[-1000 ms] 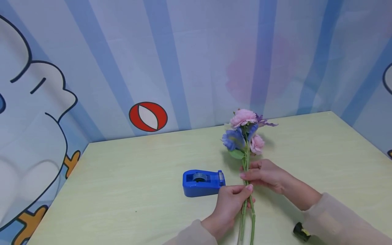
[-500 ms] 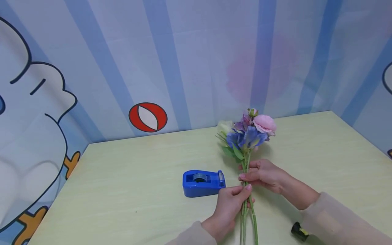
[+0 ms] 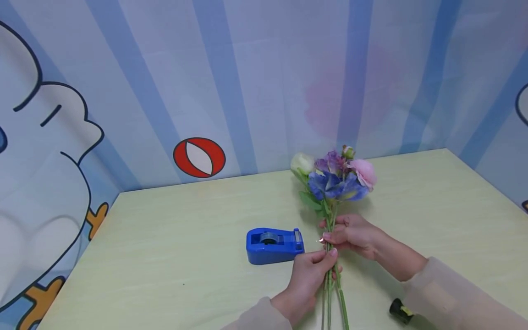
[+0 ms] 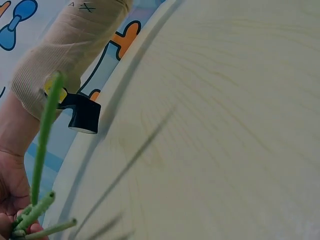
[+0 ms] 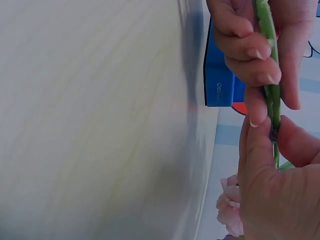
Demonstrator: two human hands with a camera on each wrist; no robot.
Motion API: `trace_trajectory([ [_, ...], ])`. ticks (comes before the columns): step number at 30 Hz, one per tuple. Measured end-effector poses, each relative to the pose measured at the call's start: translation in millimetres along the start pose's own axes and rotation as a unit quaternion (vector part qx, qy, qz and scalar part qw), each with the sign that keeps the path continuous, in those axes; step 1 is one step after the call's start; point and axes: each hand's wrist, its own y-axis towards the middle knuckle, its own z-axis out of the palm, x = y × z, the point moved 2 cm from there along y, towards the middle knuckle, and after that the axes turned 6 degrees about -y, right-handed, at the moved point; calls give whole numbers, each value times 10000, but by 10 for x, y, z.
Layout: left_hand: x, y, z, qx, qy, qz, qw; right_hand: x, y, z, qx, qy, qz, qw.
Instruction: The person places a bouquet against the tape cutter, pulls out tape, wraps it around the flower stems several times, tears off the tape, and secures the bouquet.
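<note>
A bunch of flowers (image 3: 338,183), with blue, purple, pink and white heads on green stems, stands between both hands, heads toward the back wall. My left hand (image 3: 307,277) grips the stems low down, fingers wrapped round them, as the right wrist view shows. Just above, my right hand (image 3: 359,236) pinches the stems between thumb and fingers. A small shiny scrap (image 3: 321,239) shows at its fingertips, and a dark band (image 5: 273,135) lies on the stems there. Loose stem ends (image 4: 50,225) stick out in the left wrist view.
A blue tape dispenser (image 3: 274,246) with a clear roll stands left of the stems, close to my left hand. A black wrist camera (image 3: 400,311) is by the right sleeve. The pale table (image 3: 165,238) meets a striped backdrop (image 3: 280,91) at its back and sides.
The bunch has turned in the hands: blue and purple heads now face front, the pink bloom has swung right, and a white head shows at left. Both hands stay almost in place.
</note>
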Motion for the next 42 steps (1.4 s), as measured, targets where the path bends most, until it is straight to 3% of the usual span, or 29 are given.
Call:
trace_trajectory([
  [5, 10, -4, 1, 40, -157, -17, 9999, 0, 14, 17, -47, -73, -5, 10000],
  [11, -13, -21, 9, 90, -459, -425, 9980, -22, 26, -4, -25, -159, 4, 9999],
  [15, -28, -41, 19, 318, -968, -788, 9917, -21, 23, -16, 71, -107, 69, 9999],
  [21, -30, -43, 19, 822, -1542, -991, 9796, -6, 10, -18, 254, 250, 153, 9992],
  [29, -16, -19, 2, 1186, -1549, -1309, 9720, -27, -12, -35, 519, 446, 211, 9974],
  [42, 0, 2, -44, 901, -1377, -1161, 9795, -34, -7, -51, 761, 670, 223, 9946],
])
